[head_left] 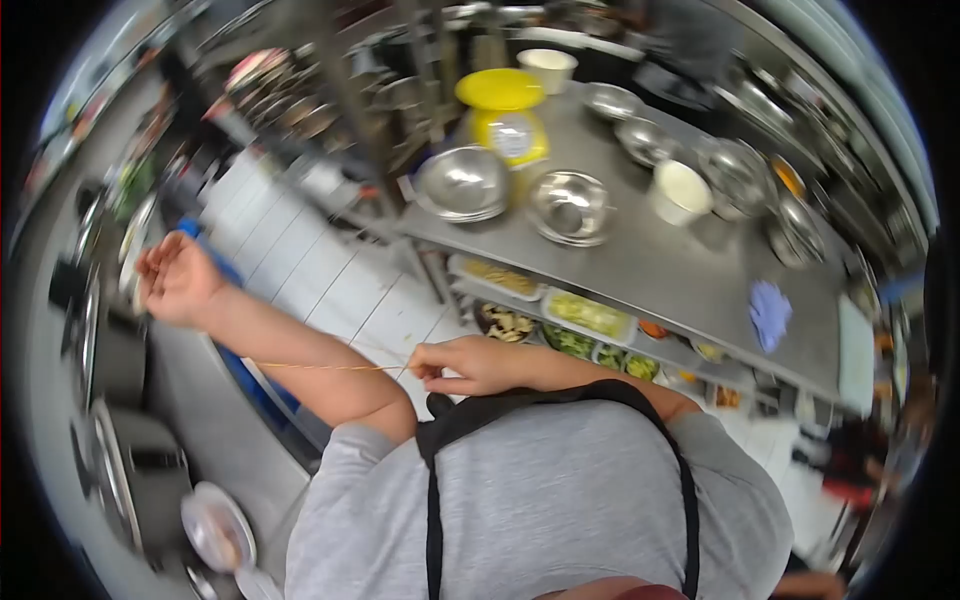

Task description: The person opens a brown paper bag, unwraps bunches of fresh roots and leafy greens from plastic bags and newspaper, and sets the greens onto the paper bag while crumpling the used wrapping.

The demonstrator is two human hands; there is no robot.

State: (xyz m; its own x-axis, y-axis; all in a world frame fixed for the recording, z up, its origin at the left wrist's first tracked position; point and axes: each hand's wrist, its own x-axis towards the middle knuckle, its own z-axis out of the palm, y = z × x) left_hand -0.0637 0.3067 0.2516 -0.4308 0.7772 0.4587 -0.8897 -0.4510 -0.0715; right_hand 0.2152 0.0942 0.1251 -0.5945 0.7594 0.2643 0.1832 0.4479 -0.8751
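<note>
Probably the thin band (pixel 330 367), drawn taut across my left forearm (pixel 300 345), is light, springy and easy to snap, best pinched at one end, as my right hand (pixel 465 364) does, while my left hand (pixel 182 280) is open, with fingers loosely curled.

Thin band (pixel 330 366), left of centre: orange-tan. Kitchen scale (pixel 500 90), upper centre: bright yellow. T-shirt (pixel 570 490), lower centre: mottled grey. Apron strap (pixel 433 530): black. Floor tiles (pixel 318 275), left of centre: white, grey grid lines. Cloth (pixel 770 313), right: periwinkle blue.
</note>
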